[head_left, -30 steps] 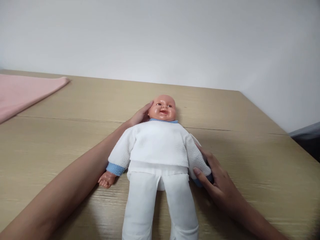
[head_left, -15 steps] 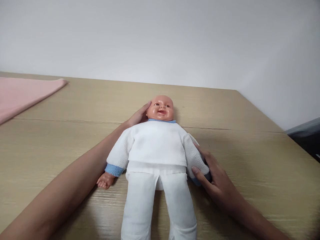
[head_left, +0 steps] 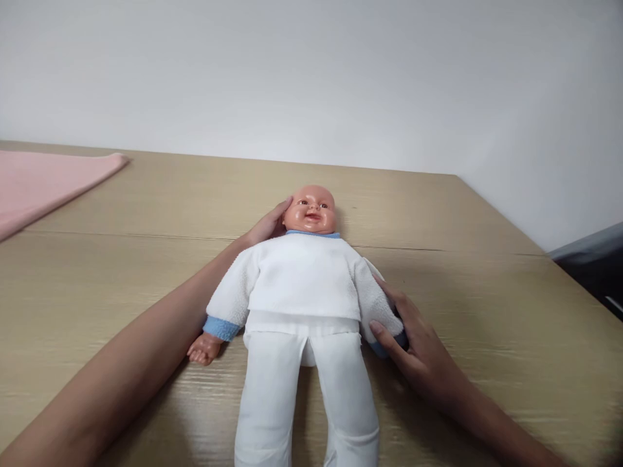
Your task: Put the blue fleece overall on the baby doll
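Observation:
A baby doll (head_left: 302, 279) in a white top with blue cuffs and white trousers lies on its back on the wooden table (head_left: 487, 292), head pointing away from me. My left hand (head_left: 267, 227) cups the side and back of the doll's head, fingers curved against it. My right hand (head_left: 413, 344) wraps around the end of the doll's sleeve on the right side, thumb on top of the white fabric.
A pink cloth (head_left: 43, 185) lies flat at the table's far left. A white wall stands behind the table. The table's right edge drops off toward a dark area (head_left: 594, 266).
The doll and both hands have shifted slightly to the left in view; the grips look the same.

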A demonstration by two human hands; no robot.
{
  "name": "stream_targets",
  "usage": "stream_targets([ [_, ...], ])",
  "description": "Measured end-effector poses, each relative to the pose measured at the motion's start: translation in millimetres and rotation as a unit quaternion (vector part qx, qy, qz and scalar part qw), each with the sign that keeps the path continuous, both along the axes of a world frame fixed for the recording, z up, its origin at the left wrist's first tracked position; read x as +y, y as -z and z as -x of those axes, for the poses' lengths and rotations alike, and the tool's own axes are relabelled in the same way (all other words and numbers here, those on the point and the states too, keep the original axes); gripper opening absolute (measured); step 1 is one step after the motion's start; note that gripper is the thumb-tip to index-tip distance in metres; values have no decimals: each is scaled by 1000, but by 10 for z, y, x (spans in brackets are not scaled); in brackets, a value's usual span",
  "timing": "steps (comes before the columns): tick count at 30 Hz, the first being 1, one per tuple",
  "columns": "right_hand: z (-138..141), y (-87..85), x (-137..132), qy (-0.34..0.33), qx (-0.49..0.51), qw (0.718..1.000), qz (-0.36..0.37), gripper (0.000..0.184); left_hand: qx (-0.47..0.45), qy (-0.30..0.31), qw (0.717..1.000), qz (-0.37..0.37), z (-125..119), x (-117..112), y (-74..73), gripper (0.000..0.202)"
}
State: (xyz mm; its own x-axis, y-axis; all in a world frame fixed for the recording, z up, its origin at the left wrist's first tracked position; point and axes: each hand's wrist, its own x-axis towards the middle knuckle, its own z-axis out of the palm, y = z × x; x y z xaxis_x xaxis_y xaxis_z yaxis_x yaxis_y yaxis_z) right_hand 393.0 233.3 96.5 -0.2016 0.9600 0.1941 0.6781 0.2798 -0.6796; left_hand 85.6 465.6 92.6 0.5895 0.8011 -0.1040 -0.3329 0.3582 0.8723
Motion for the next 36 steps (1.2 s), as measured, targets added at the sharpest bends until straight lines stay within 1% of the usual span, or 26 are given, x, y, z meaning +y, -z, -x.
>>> stream_targets([
  [6,20,-2,23,4,4,1000,3,68,-8,9,1000,-22,-27,35,40,80],
  [9,34,-4,34,5,7,1000,2,66,-7,7,1000,-12,-17,53,58,82],
  [11,42,-5,34,8,10,1000,0,65,-8,22,1000,-3,5,62,59,82],
  [13,52,-7,31,12,15,1000,2,66,-9,36,999,1,28,74,58,80],
  [15,61,-6,36,19,24,1000,5,68,-10,27,1000,2,41,93,59,75],
  [17,59,2,60,29,48,998,3,70,-11,-14,1000,-4,46,117,58,67],
  [18,51,9,81,35,70,997,1,72,-14,-46,999,-9,52,127,54,61],
  [21,-10,41,171,64,156,986,1,77,-21,-164,986,-30,112,121,21,47],
  [22,-38,55,204,79,178,981,0,78,-20,-196,980,-39,153,95,6,44],
  [23,-67,71,235,94,193,977,-1,78,-17,-217,975,-49,205,51,-9,43],
  [25,-114,113,285,119,209,971,-5,76,-9,-237,969,-67,330,-92,-31,44],
  [28,-139,189,333,130,215,968,-19,70,8,-259,961,-91,538,-410,-23,44],
  [30,-114,195,351,135,202,969,-42,64,22,-276,954,-111,663,-643,4,44],
  [31,-87,164,348,139,186,971,-59,63,32,-285,951,-119,719,-755,16,44],
  [33,-5,20,277,152,135,973,-107,60,61,-308,941,-127,821,-971,11,45],
  [35,96,-191,56,156,81,970,-171,54,96,-338,928,-125,912,-1213,-64,43],
  [36,139,-282,-129,153,63,965,-204,50,122,-356,917,-129,952,-1365,-129,41],
])
